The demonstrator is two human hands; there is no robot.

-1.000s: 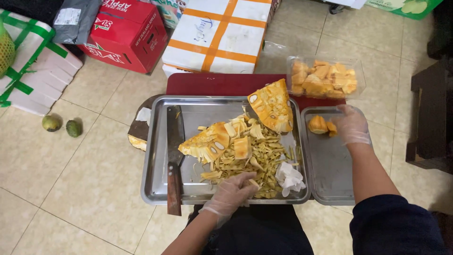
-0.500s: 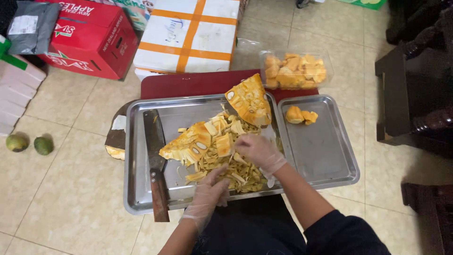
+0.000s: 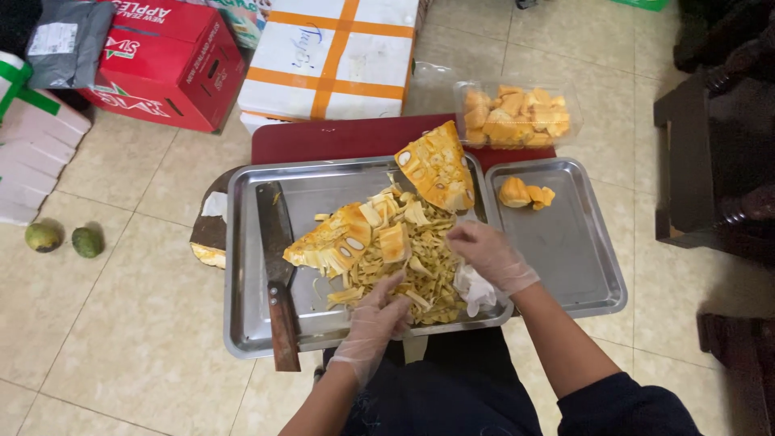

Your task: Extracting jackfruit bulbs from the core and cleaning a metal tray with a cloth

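On a tiled floor [image 3: 145, 323], gloved left hand [image 3: 375, 319] and right hand [image 3: 488, 254] are digging, fingers curled, into jackfruit scraps [image 3: 395, 258]; cleaned pods [image 3: 517, 113] are sitting boxed beyond, uncut wedges [image 3: 436, 165] waiting.

Yellow jackfruit scraps [image 3: 404, 258], silver tray [image 3: 242, 323], red box [image 3: 165, 60].

cleaver [image 3: 276, 266] blocks tray's left, small tray [image 3: 581, 266] mostly bare

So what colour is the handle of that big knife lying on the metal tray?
Reddish-brown wood, seen in the head view: the cleaver's wooden handle.
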